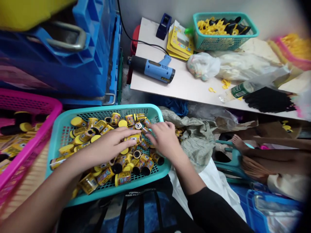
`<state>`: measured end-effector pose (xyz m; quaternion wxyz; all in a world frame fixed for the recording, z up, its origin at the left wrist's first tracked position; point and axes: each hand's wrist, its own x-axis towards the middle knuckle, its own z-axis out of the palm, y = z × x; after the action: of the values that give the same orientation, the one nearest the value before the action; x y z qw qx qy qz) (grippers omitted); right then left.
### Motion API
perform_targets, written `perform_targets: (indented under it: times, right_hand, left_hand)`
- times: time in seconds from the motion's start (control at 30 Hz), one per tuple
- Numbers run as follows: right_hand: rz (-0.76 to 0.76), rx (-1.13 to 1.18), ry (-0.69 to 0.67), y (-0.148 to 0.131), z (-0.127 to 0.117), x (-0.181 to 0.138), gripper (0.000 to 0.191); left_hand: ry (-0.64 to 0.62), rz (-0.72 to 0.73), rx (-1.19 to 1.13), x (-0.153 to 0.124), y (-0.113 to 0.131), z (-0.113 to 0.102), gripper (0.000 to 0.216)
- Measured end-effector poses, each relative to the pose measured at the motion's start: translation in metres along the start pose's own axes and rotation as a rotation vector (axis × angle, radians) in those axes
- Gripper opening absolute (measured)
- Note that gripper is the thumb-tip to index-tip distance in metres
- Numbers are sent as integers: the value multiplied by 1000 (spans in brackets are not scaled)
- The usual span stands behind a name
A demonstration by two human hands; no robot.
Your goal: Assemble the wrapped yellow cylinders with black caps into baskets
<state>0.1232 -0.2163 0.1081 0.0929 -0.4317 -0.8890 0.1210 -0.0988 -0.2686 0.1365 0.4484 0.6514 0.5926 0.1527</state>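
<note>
A teal plastic basket (60, 127) rests in front of me, filled with several small yellow-labelled cylinders (122, 177) with yellow and black caps. My left hand (110, 144) lies palm down over the middle of the pile, fingers stretched toward the right. My right hand (164, 137) is at the basket's right side, its fingers curled and pinching among the cylinders near one small cylinder (145, 130); what they grip is hidden.
A pink basket (36, 106) with similar parts stands at the left, blue crates (80, 58) behind it. A white table (189, 87) holds a blue heat gun (155, 68), a tape dispenser, a teal basket (224, 40), bags and black parts. Another person's foot (239, 142) is at the right.
</note>
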Motion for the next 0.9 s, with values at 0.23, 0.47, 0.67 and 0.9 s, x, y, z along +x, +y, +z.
perform_targets:
  times: [0.23,0.47,0.67,0.9]
  right_hand:
    - [-129,-262,-321,-21,32,26,29]
    - [-37,24,-232,-20,-3,13,31]
    - [368,286,266,46,-49,-43,45]
    - [435,213,308,73,-47,-64,50]
  left_hand:
    - [303,121,-113,-36,5,-12,22]
    - [318,-76,-176,-26,29,-12,33]
    - [126,22,-182,9,85,9,59]
    - [18,-65,275,1,42,-1,44]
